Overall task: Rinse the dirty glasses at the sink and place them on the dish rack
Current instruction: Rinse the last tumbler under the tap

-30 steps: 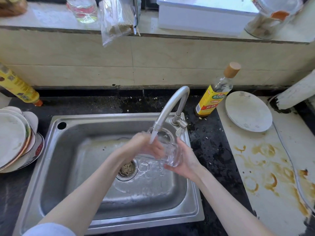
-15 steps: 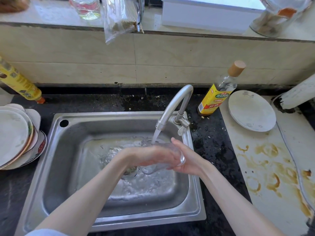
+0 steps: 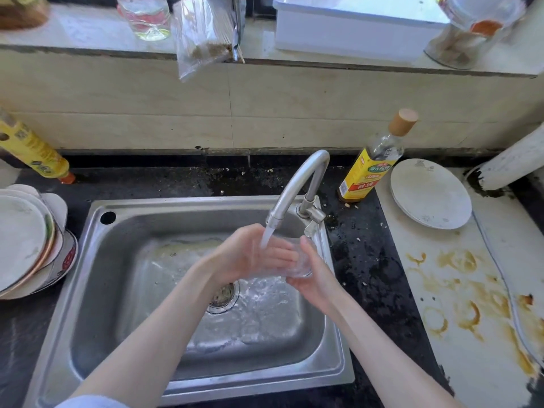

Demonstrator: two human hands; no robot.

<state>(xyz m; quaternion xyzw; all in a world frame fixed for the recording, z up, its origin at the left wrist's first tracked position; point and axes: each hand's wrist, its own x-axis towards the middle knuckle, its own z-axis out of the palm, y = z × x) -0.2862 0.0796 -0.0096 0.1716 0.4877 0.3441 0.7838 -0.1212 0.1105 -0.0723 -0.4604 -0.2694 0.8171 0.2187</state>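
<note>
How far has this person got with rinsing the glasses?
Nothing looks finished: no rinsed glass is set aside, and no dish rack shows in this view. In hand: the left hand and right hand hold one clear glass under the running faucet, over the sink. Left: racking it.

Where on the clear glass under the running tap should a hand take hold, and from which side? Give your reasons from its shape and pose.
Grip the glass round its side wall near the base, coming from the right, as the right hand does. It seems tilted, mouth toward the left hand, whose fingers reach the mouth end under the tap, so that end is taken.
</note>
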